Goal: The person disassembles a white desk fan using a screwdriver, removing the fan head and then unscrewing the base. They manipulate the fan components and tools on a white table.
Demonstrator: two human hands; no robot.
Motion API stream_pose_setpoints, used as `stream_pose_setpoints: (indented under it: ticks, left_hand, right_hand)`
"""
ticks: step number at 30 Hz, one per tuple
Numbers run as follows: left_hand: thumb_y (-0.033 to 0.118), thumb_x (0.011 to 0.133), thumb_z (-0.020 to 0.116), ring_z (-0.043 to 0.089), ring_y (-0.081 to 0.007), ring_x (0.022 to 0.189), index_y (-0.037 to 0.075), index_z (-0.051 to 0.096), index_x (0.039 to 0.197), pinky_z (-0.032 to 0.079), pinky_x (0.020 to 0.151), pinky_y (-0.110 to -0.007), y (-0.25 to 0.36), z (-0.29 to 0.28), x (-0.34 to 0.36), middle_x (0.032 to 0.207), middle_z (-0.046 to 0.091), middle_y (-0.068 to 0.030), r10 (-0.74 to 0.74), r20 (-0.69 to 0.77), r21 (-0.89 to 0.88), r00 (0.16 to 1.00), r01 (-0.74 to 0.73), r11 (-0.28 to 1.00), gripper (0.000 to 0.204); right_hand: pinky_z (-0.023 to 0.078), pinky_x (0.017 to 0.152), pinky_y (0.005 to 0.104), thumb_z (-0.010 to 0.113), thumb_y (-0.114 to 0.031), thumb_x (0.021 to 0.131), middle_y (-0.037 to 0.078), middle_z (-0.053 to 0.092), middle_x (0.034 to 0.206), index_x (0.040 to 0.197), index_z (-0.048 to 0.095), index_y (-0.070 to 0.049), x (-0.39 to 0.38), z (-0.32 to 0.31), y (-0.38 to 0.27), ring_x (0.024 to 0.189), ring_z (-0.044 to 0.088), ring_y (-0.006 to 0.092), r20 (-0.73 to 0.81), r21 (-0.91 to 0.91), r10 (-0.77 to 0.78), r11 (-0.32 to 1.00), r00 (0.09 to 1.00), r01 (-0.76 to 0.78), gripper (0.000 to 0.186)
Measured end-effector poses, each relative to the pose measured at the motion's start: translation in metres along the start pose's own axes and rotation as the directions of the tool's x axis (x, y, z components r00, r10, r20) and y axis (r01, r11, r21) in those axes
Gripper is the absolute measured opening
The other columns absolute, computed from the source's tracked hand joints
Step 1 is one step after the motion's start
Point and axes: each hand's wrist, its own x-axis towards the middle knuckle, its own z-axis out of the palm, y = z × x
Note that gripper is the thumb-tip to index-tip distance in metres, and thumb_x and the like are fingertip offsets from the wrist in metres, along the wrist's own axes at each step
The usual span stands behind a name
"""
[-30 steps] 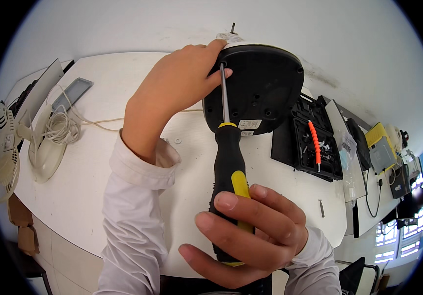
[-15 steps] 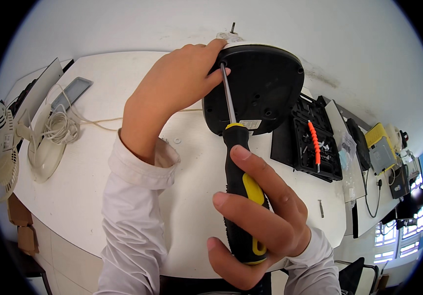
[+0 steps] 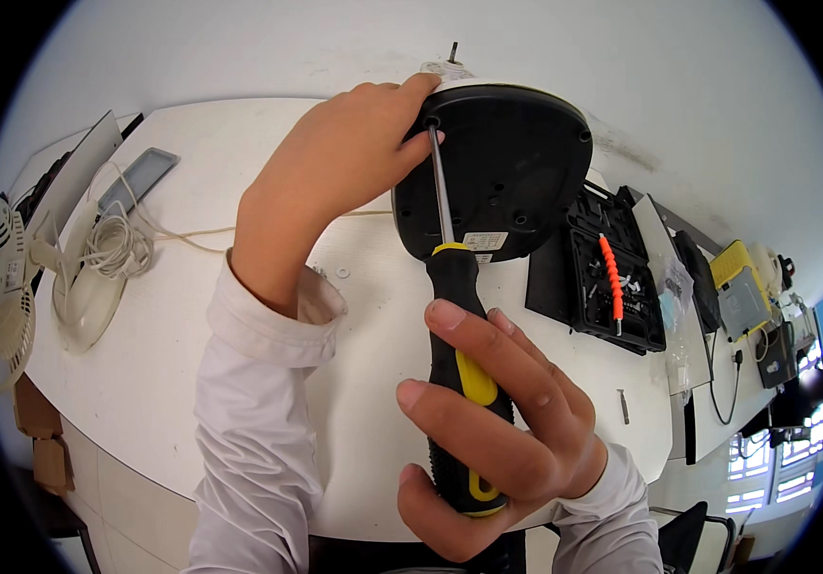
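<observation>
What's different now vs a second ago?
The screwdriver handle has tilted slightly right, after leaning further right midway; the right hand moved with it, index fingertip now higher on the handle. Nothing newly grasped or released.

Unchanged: screwdriver tip at the same corner hole, left hand on the edge of the black base.

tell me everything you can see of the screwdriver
The screwdriver has a black handle with yellow inlays and collar, rubbery-looking with ribbed edges, and a slim, shiny, metal-looking shaft. It slants up and slightly leftward, its tip at the upper left hole of the black base; the right hand holds the handle.
</observation>
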Motion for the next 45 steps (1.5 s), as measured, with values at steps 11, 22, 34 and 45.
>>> stream_pose_setpoints:
  ticks: [11,22,34,45]
  left_hand:
    - [0.023,0.089,0.060,0.059,-0.0298,0.070,0.008,0.046,0.129,0.046,0.066,-0.036,-0.005,0.009,0.000,0.081,0.062,-0.0163,0.012,-0.011,-0.040,1.000,-0.013,0.999,0.044]
    - [0.023,0.087,0.063,0.060,-0.0353,0.075,0.002,0.040,0.129,0.047,0.066,-0.042,0.002,0.004,0.001,0.079,0.062,-0.0187,-0.061,0.126,-0.041,0.990,0.067,0.997,0.052]
    - [0.026,0.090,0.061,0.058,-0.0292,0.075,0.008,0.037,0.134,0.046,0.068,-0.038,-0.001,0.009,0.003,0.082,0.062,-0.0152,-0.106,0.215,-0.206,0.971,0.151,0.967,0.054]
    - [0.025,0.093,0.057,0.052,-0.0161,0.085,0.021,0.035,0.142,0.043,0.078,-0.029,-0.020,0.031,0.006,0.097,0.060,-0.0056,-0.074,0.077,-0.701,0.994,0.107,0.706,0.054]
  right_hand:
    - [0.058,0.071,0.0431,0.072,-0.016,0.062,0.002,0.055,0.104,0.090,0.051,-0.036,-0.002,-0.006,0.004,0.096,0.063,0.0371,0.063,0.049,-0.031,0.998,0.998,0.028,0.040]
    - [0.051,0.082,0.0278,0.064,-0.020,0.077,-0.006,0.059,0.097,0.099,0.065,-0.030,-0.003,-0.009,-0.014,0.103,0.062,0.0152,0.015,-0.014,0.047,0.999,0.999,-0.047,0.024]
    - [0.048,0.089,0.0429,0.066,-0.022,0.072,-0.001,0.060,0.103,0.093,0.050,-0.031,-0.009,-0.004,-0.001,0.098,0.063,0.0233,0.069,0.052,-0.029,0.998,0.997,0.026,0.028]
    - [0.060,0.069,0.0310,0.072,-0.006,0.071,0.008,0.062,0.108,0.102,0.058,-0.021,-0.005,-0.013,0.013,0.098,0.064,0.0322,-0.062,0.080,0.079,0.994,0.995,-0.074,0.037]
